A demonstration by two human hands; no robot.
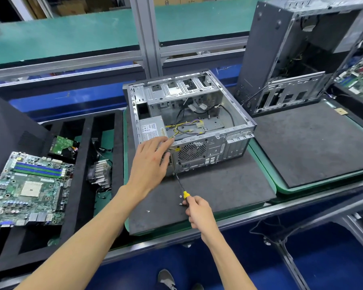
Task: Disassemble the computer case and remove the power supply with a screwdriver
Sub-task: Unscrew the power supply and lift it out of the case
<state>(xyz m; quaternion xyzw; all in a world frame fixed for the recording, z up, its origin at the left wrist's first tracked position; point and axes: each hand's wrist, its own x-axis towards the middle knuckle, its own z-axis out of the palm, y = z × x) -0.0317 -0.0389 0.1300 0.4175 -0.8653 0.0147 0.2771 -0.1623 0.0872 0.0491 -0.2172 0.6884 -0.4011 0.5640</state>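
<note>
An open grey computer case (235, 130) lies on its side on a dark foam mat (218, 189), rear panel toward me. The grey power supply (152, 127) sits in its near left corner, with yellow and black cables trailing into the case. My left hand (153, 162) rests flat, fingers spread, on the case's rear corner over the power supply. My right hand (199, 210) grips the yellow-handled screwdriver (181, 188); its tip touches the lower rear edge of the case. Three loose screws (180, 204) lie on the mat by the handle.
A foam tray (84, 139) at left holds a motherboard (29, 189), a hard drive (62, 144) and a heatsink fan (100, 172). A second open case (291, 55) stands at the back right, behind another foam mat (314, 143). A green conveyor (71, 34) runs behind.
</note>
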